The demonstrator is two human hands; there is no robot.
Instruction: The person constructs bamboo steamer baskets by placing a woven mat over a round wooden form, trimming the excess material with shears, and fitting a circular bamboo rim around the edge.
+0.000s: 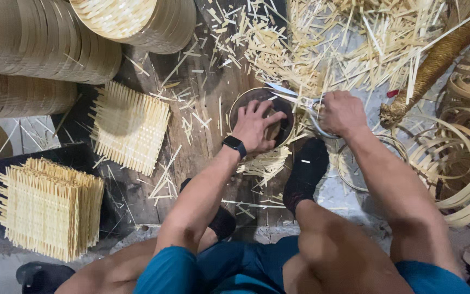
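Observation:
My left hand (255,127), with a black watch on the wrist, lies fingers spread on a round bamboo ring frame (241,100) that has a woven mat under it. My right hand (341,111) grips large metal scissors (286,93), whose blades point left along the ring's upper edge. My right foot in a black sock (304,175) rests just below the ring, beside trimmed strips.
Square woven bamboo mats lie to the left (129,128), with a stack of them (50,207) lower left. Stacked round steamer frames (39,41) fill the upper left. Cut bamboo slivers (327,43) litter the top. Coiled bamboo bands (463,158) sit right.

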